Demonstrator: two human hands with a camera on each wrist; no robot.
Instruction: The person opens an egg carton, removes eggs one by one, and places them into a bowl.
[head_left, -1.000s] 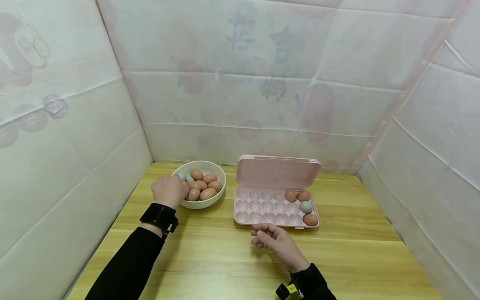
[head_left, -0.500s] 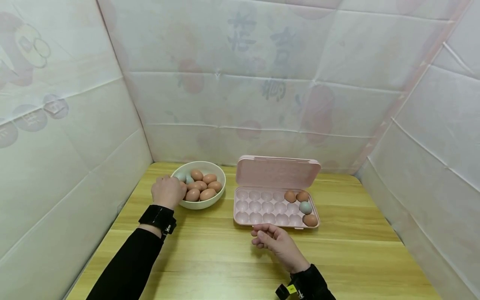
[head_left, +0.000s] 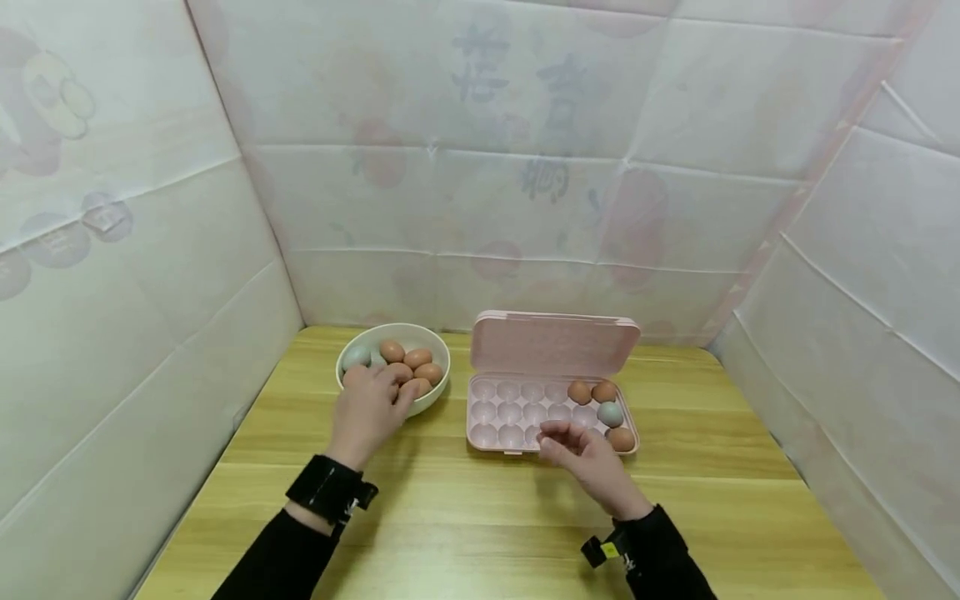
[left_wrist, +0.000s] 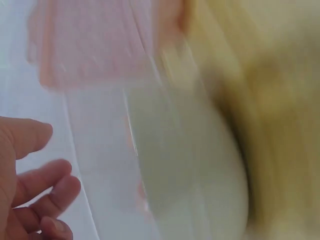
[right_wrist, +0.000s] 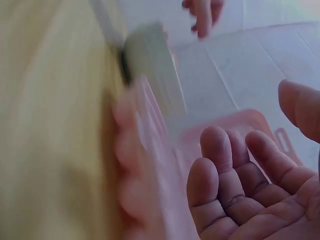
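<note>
A cream bowl (head_left: 432, 402) at the back left holds brown eggs (head_left: 392, 351) and pale blue-green eggs (head_left: 356, 357). My left hand (head_left: 366, 414) hovers at its front edge, overlapping the front eggs in the head view. The left wrist view shows that hand's fingers (left_wrist: 45, 180) loosely bent with nothing between them. To the right, a pink egg carton (head_left: 510, 412) stands with its lid raised; several eggs fill cups at its right end, one of them blue-green (head_left: 610, 414). My right hand (head_left: 596, 471) hangs over the carton's front edge, palm empty in the right wrist view.
Both containers stand on a light wood-grain table (head_left: 450, 517). White printed sheets (head_left: 540, 208) wall in the back and both sides, close behind the bowl and the lid. Each wrist carries a black strap (head_left: 330, 490) with a small camera.
My left hand has moved from the bowl's left rim rightward and nearer, its fingers loosening and spreading. My right hand has shifted right and slightly forward, over the carton's front edge.
</note>
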